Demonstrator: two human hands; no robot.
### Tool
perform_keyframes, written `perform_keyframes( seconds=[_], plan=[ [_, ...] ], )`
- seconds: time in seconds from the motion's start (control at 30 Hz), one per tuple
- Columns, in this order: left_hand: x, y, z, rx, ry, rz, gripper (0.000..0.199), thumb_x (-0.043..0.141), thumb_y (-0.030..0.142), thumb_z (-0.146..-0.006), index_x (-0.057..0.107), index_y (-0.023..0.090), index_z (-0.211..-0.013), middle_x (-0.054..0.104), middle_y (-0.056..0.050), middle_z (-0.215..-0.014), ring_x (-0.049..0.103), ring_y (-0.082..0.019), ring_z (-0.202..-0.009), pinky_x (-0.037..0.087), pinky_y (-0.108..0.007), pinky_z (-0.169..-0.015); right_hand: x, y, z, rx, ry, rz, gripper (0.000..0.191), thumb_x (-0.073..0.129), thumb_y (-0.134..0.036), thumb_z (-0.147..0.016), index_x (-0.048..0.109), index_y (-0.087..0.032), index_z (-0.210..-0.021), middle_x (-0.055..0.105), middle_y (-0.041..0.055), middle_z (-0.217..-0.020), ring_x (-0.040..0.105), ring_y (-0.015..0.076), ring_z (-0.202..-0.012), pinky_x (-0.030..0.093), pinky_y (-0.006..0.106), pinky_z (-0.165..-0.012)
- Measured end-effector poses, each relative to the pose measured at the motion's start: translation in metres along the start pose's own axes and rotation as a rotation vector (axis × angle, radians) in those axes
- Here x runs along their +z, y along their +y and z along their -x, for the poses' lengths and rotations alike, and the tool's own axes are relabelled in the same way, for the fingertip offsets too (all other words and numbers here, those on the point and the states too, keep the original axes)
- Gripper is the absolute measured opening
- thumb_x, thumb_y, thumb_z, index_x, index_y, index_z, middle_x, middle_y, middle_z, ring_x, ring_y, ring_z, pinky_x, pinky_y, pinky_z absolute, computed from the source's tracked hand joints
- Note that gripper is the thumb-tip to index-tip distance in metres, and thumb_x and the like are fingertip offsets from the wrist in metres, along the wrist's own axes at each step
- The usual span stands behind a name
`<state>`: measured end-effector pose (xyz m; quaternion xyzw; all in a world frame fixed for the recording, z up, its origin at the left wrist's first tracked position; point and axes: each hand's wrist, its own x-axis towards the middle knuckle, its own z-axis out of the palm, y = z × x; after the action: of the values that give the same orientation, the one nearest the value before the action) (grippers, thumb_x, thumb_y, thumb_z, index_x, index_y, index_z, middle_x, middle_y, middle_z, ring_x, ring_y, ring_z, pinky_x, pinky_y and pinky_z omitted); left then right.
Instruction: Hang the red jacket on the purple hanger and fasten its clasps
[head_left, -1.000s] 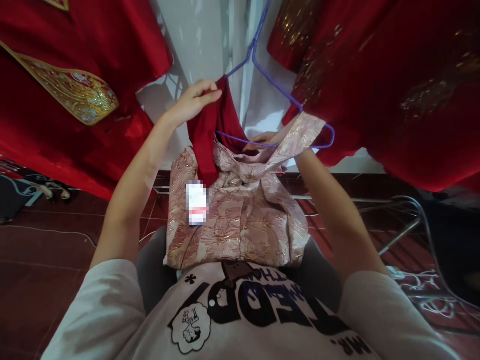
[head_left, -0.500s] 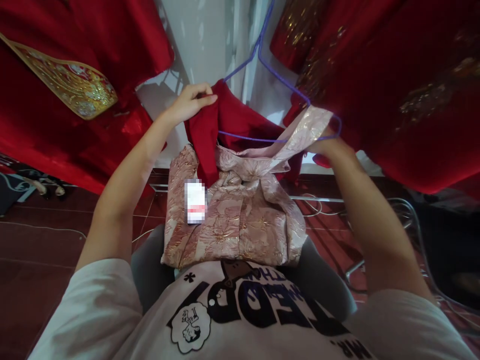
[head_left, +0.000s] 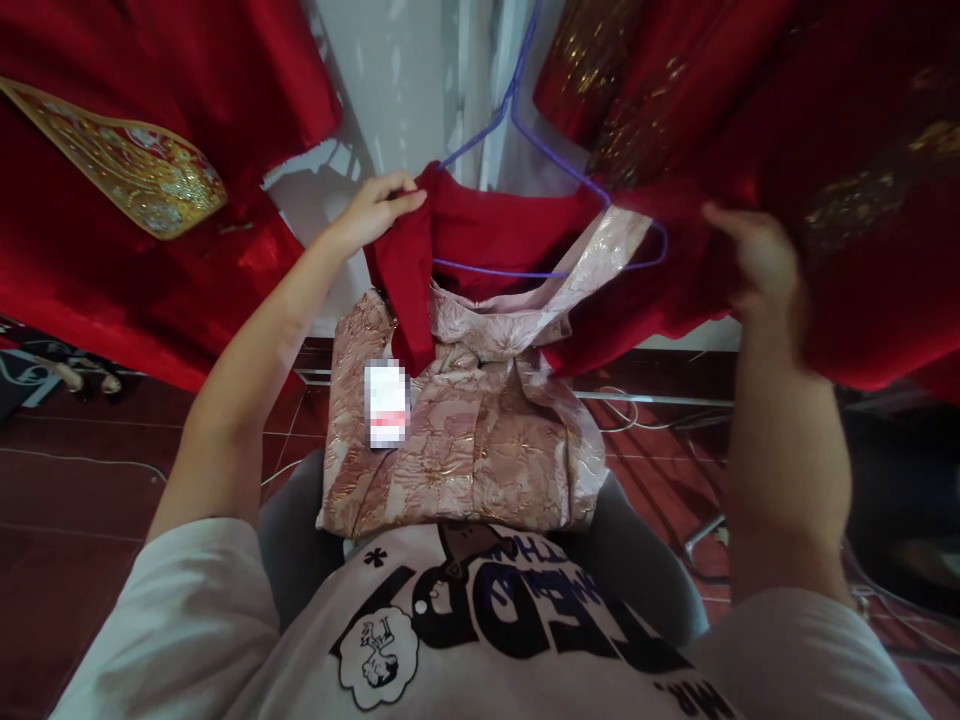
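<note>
A purple hanger (head_left: 555,148) hangs in front of me with a red garment (head_left: 499,225) draped about it. My left hand (head_left: 380,212) is closed on the red cloth at the hanger's left end. Out to the right, my right hand (head_left: 769,262) pinches the garment's other side and holds it stretched away from the hanger; this hand is slightly blurred. A pink-gold brocade dress (head_left: 442,450) lies folded over my lap, one strap (head_left: 611,245) looped over the hanger's right end. A white tag (head_left: 387,405), pixelated, rests on the dress.
Red garments with gold embroidery (head_left: 176,180) hang at left, and more sequinned red garments (head_left: 855,210) at right. A pale wall (head_left: 397,80) stands behind. Cables (head_left: 619,410) and a metal rail (head_left: 645,398) are near the red tiled floor (head_left: 82,490). Shoes (head_left: 86,375) sit at far left.
My right hand has moved right, from behind the brocade strap, drawing the red cloth out sideways. The red garment is now spread wider behind the hanger. My left hand stays in place.
</note>
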<state>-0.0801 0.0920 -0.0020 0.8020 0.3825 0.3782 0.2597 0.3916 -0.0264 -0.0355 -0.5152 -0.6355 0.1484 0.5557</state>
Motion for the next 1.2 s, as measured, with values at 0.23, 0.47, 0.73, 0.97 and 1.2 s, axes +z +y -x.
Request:
perform_keyframes(
  seconds=[0.23,0.47,0.73,0.97,1.2],
  plan=[
    [0.002,0.009,0.008,-0.012,0.024,0.002,0.059,0.079,0.083,-0.072,0.059,0.028,-0.072,0.062,0.003,-0.075,0.050,-0.017,-0.080,0.049,-0.040,-0.095,0.014,-0.112,0.034,-0.020,0.200,-0.048,0.062,0.074,-0.081,-0.070,0.044,-0.028,-0.059,0.051,0.0039,-0.064,0.062,0.0258,-0.068,0.052,0.049,-0.069],
    [0.007,0.006,0.013,0.114,0.017,-0.095,0.073,0.053,0.106,-0.065,0.048,0.034,-0.070,0.054,0.001,-0.071,0.042,-0.019,-0.074,0.051,-0.049,-0.088,0.102,-0.127,0.067,-0.087,0.010,-0.321,0.061,0.064,-0.081,-0.084,0.044,-0.023,-0.079,0.046,-0.0035,-0.074,0.050,0.0127,-0.070,0.050,0.034,-0.076],
    [0.007,0.003,0.020,0.210,0.065,-0.150,0.066,0.043,0.100,-0.081,0.046,0.033,-0.077,0.056,0.000,-0.068,0.046,-0.022,-0.083,0.053,-0.049,-0.091,0.224,-0.118,0.057,-0.192,-0.184,-0.318,0.053,0.042,-0.076,-0.099,0.053,-0.024,-0.091,0.059,0.0016,-0.094,0.062,0.0192,-0.102,0.057,0.043,-0.099],
    [0.007,-0.008,0.026,0.224,0.284,-0.248,0.068,0.046,0.095,-0.084,0.054,0.028,-0.083,0.061,-0.007,-0.100,0.049,-0.029,-0.113,0.043,-0.055,-0.110,0.195,-0.097,0.074,-0.171,-0.014,-0.081,0.042,0.067,-0.063,-0.093,0.055,-0.024,-0.103,0.063,0.0062,-0.105,0.065,0.0263,-0.111,0.057,0.051,-0.103],
    [0.049,-0.005,0.062,0.161,0.426,-0.074,0.054,0.063,0.077,-0.093,0.055,0.025,-0.106,0.060,-0.004,-0.093,0.066,-0.025,-0.101,0.052,-0.042,-0.095,0.165,-0.058,0.052,-0.154,0.076,-0.001,0.047,0.068,-0.051,-0.094,0.048,-0.026,-0.127,0.056,0.0122,-0.131,0.063,0.0281,-0.117,0.057,0.055,-0.102]
  ],
)
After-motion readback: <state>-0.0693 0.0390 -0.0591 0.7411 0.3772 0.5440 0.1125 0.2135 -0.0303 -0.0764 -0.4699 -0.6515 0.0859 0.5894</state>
